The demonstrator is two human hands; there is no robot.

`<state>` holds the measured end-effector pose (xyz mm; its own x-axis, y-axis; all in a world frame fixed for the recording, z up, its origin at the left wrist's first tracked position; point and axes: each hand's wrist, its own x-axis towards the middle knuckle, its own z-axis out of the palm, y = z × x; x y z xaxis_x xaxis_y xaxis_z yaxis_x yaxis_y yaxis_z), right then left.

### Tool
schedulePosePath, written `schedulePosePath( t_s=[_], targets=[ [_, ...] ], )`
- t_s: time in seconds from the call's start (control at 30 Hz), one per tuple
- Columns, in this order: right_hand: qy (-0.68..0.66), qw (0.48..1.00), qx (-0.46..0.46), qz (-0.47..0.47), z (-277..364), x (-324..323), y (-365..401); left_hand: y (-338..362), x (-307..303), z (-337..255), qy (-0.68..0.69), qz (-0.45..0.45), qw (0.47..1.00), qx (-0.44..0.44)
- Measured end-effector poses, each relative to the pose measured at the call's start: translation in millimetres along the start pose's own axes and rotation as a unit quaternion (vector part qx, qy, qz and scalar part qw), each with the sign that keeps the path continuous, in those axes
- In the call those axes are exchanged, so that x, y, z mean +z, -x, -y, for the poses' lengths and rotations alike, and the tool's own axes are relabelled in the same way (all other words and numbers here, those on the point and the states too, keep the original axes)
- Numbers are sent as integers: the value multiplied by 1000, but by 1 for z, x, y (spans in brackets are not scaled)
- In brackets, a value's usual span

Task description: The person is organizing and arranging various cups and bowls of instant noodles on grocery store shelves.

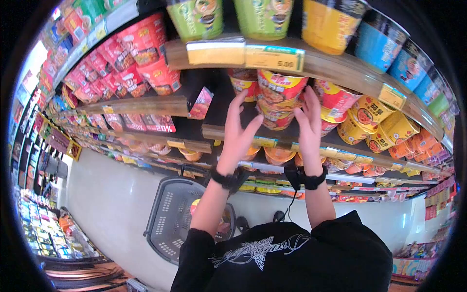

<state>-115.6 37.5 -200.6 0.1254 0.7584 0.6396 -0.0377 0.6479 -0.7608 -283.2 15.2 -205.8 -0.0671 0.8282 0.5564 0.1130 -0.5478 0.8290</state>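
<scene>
Both hands reach into a shelf at the upper middle, around two stacked red and yellow noodle cups, an upper cup (279,87) and a lower cup (276,118). My left hand (239,127) is on the left side, its fingers spread, with the thumb near the lower cup. On the right side, my right hand (308,119) has its fingers apart and its fingertips at or beside the stack. Whether either hand touches the cups is hard to tell. Another red cup (244,82) stands behind my left fingertips.
Green cups (265,18) and blue cups (381,40) line the shelf above. Red cups (140,41) are stacked at left, yellow cups (368,113) at right. A grey basket (164,221) holding some items is below left. A wooden shelf edge (219,132) runs under my hands.
</scene>
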Motion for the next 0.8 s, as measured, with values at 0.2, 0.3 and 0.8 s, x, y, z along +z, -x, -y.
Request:
schedulePosePath(
  t_s=[0.2, 0.3, 0.8],
  targets=[
    [10, 999, 24, 39, -16, -2, -22, -55, 32, -5, 128, 31, 991, -7],
    [58, 998, -11, 30, -17, -8, -13, -49, 30, -9, 131, 18, 991, -33],
    [-133, 926, 23, 352, 18, 32, 31, 96, -33, -22, 260, -267, 913, -166]
  ],
)
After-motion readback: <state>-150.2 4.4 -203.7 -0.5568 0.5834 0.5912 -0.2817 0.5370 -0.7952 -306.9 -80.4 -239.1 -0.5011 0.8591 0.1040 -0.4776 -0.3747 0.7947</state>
